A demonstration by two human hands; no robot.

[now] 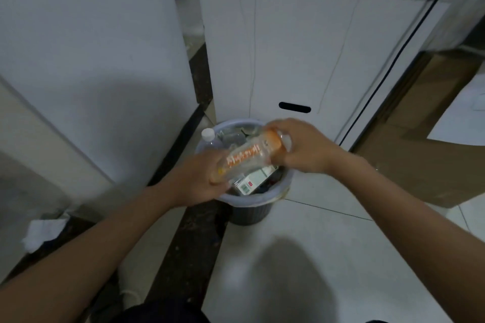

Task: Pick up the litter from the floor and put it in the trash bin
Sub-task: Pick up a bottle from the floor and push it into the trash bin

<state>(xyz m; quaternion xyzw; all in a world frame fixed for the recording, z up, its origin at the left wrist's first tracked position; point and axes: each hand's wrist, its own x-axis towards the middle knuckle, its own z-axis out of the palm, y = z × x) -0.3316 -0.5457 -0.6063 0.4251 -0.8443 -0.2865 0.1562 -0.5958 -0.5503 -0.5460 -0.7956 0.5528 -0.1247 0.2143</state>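
Over the trash bin's open mouth, plastic bottle with orange label, lying tilted, held end to end; left hand wraps the lower near end, fingers curled round it; right hand closes over the higher far end; bottle's middle bare between them. Below, in bin: white-capped bottle at far-left rim; white carton with barcode. Bin stands before white cabinet; crumpled tissue on floor, well left.
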